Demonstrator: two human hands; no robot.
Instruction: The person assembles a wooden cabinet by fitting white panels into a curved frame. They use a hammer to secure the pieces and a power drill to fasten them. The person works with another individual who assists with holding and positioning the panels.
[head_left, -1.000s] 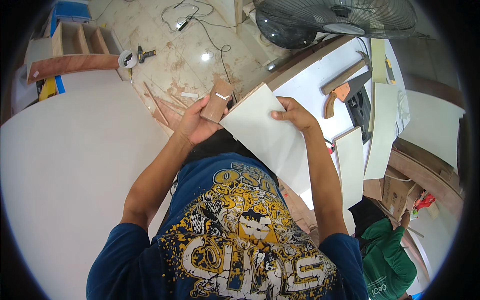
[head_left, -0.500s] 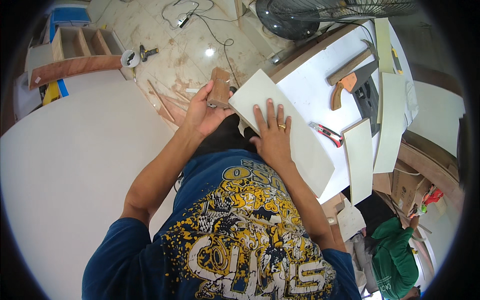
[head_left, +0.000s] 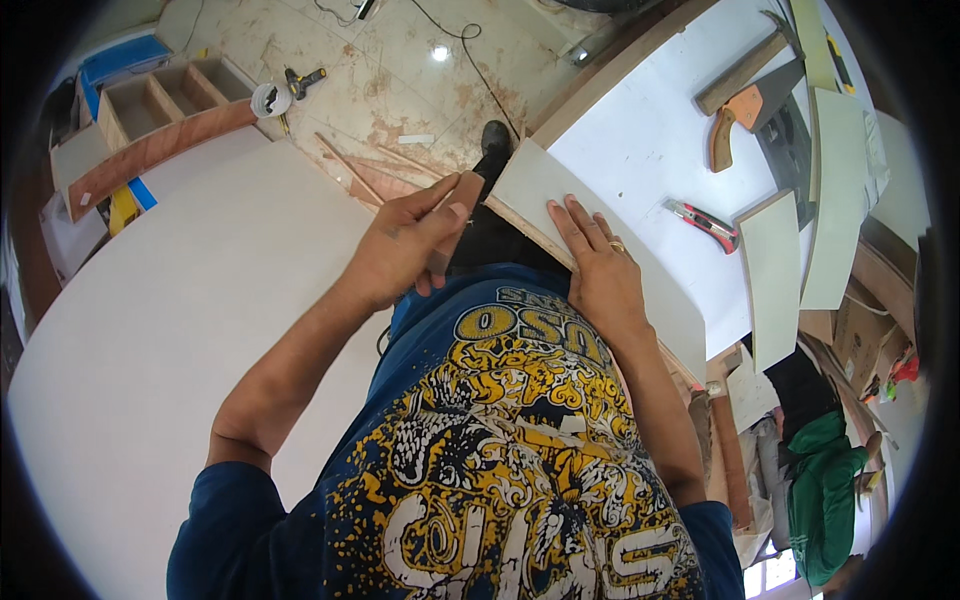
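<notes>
A brown block [head_left: 463, 222], which looks like a sanding block, is gripped in my left hand [head_left: 405, 245], with the thumb on its near face. It is tilted, beside the near long edge of a white-faced board [head_left: 537, 188], and I see a gap between them. On top of that board rests my right hand [head_left: 608, 282], palm down, fingers stretched out; its thumb is hidden. The board lies aslant along the near side of the white worktable [head_left: 625, 120], its raw brown edge toward me. A red and grey utility knife [head_left: 703, 224] lies just right of the board.
Farther right are a handsaw [head_left: 742, 112], a hammer [head_left: 745, 72] and narrow white boards [head_left: 770, 280]. A large white panel [head_left: 180, 330] spans my left. Beyond it stand a compartmented wooden box [head_left: 140, 105], a white tub [head_left: 270, 99] and a drill [head_left: 303, 82]. A person in green [head_left: 825, 500] is at lower right.
My left hand has turned over with the block, from palm up to knuckles up, and lowered it toward me. My right hand stays flat on the board. The view has shifted.
</notes>
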